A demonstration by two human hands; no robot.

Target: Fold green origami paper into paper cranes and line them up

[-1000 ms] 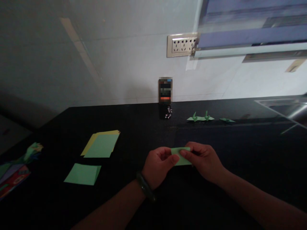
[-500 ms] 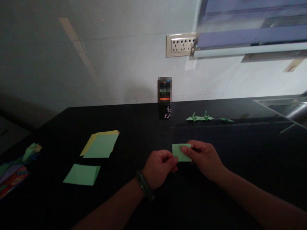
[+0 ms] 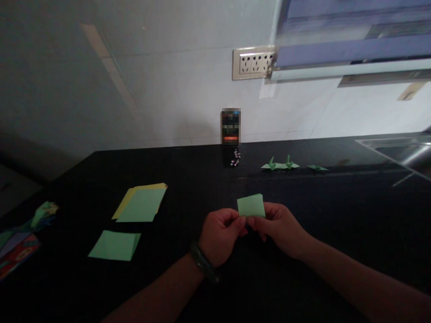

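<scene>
A small folded piece of light green paper [image 3: 251, 206] is held up between my two hands above the black counter. My left hand [image 3: 221, 235], with a dark bangle [image 3: 204, 264] on its wrist, pinches the paper's lower left corner. At its lower right edge, the thumb and fingers of my right hand [image 3: 281, 229] grip it, the fingers partly hidden behind. To the left lies a creased green sheet [image 3: 114, 245]. Behind that sheet is a stack of green and yellow paper [image 3: 141, 205].
Folded green paper cranes [image 3: 280, 165] stand at the back right, with another flat folded piece [image 3: 317, 168] beside them. A phone [image 3: 230, 127] leans on the wall behind a beaded string [image 3: 235, 158]. Colourful papers and a red packet [image 3: 20, 253] lie far left. A wall socket [image 3: 254, 63] is above.
The folded paper has tilted and risen slightly to the left. My right thumb has slid from the paper's face down to its lower edge, close to my left thumb.
</scene>
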